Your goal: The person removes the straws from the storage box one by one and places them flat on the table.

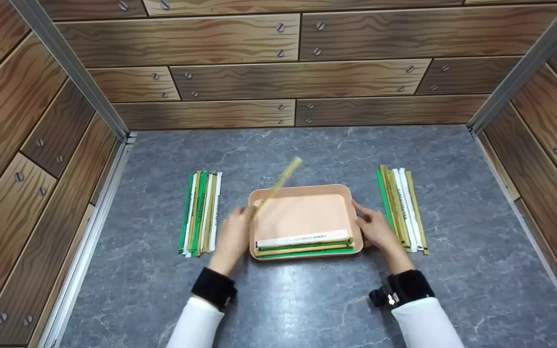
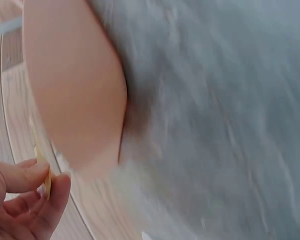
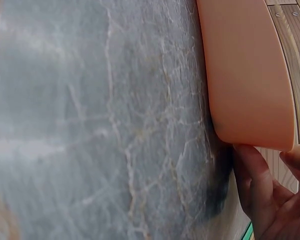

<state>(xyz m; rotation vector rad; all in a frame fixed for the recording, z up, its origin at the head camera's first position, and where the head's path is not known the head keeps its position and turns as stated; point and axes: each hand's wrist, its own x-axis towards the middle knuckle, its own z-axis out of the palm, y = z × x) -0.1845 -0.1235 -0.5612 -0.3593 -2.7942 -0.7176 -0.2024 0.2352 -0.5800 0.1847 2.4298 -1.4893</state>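
A peach tray (image 1: pixel 302 212) lies in the middle of the table. Along its near side rest several slim, flat wrapped sticks (image 1: pixel 302 239) in white, green and gold. My left hand (image 1: pixel 235 234), at the tray's left end, pinches one gold wrapped stick (image 1: pixel 285 174) between thumb and fingers. This stick slants up and right over the tray's back left corner, blurred. In the left wrist view the thumb and fingertips meet on the stick (image 2: pixel 49 185) beside the tray's wall (image 2: pixel 80 90). My right hand (image 1: pixel 377 229) grips the tray's right end, thumb at the rim and fingers lower on the wall (image 3: pixel 250 100).
A row of green, white and gold wrapped sticks (image 1: pixel 201 212) lies left of the tray. Another such row (image 1: pixel 403 210) lies to the right, close by the right hand. Wood-patterned walls (image 1: pixel 240 79) enclose the grey marbled table (image 1: pixel 298 150) at the back and sides.
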